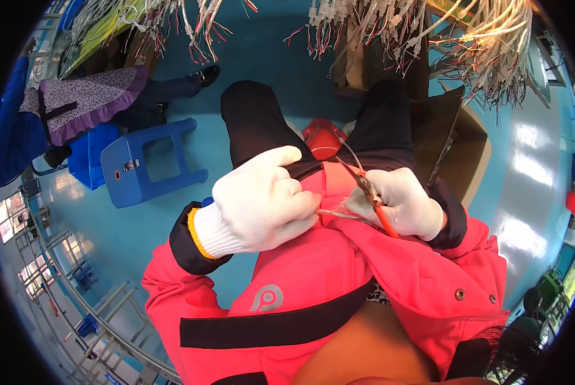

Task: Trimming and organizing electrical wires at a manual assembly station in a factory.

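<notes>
White knitted gloves cover both of my hands, which are in front of my chest. My left hand (262, 199) is closed, its lower fingers curled round one end of a thin clear-sheathed cable (338, 214); one digit sticks out at the top. In my right hand (399, 199) is a pair of pliers (367, 187) with red handles and dark jaws pointing up and away from me. The cable runs across to my right fingers, close beside the pliers. Whether the jaws touch it cannot be made out.
Bundles of white cables with bare red and black ends (390, 32) hang at the far side. An open cardboard box (473, 154) stands to my right. On the left are a blue plastic stool (146, 173) and a person in a patterned apron (95, 96). A red object (324, 139) lies between my knees.
</notes>
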Available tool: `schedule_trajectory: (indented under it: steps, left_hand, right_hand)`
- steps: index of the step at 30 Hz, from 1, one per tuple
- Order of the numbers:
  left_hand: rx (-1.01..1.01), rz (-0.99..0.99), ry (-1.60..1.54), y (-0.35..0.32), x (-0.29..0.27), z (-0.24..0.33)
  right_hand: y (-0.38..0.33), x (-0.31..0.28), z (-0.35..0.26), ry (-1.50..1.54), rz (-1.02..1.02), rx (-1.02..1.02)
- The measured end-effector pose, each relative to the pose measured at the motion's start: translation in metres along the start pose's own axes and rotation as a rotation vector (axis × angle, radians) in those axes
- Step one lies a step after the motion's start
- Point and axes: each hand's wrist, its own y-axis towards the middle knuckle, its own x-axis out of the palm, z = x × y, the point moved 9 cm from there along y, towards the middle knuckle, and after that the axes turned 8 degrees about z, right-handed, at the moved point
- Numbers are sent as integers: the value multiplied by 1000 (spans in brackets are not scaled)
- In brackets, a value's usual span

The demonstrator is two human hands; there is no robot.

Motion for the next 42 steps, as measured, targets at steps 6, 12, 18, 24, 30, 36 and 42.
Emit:
schedule_trajectory:
  steps: [6, 12, 18, 24, 30, 36, 42]
  left_hand:
    - [-12, -63, -15, -2, 0, -5]
    - [-34, -52, -84, 1, 0, -20]
    - [-689, 569, -497, -46, 9, -70]
    - [-1020, 241, -957, -27, 101, -73]
    - [-1026, 195, -877, -36, 91, -74]
    - [-1074, 109, -904, -38, 85, -54]
    - [-1159, 269, -1102, -76, 79, -56]
  right_hand:
    - [-5, -3, 8, 120, 28, 139]
    - [-4, -11, 13, 268, 112, 282]
    - [24, -25, 40, 667, 656, 273]
    - [37, -2, 47, 718, 559, -64]
    - [34, -27, 44, 339, 615, 69]
    - [28, -38, 65, 552, 591, 255]
    - [-15, -134, 92, 362, 1008, 207]
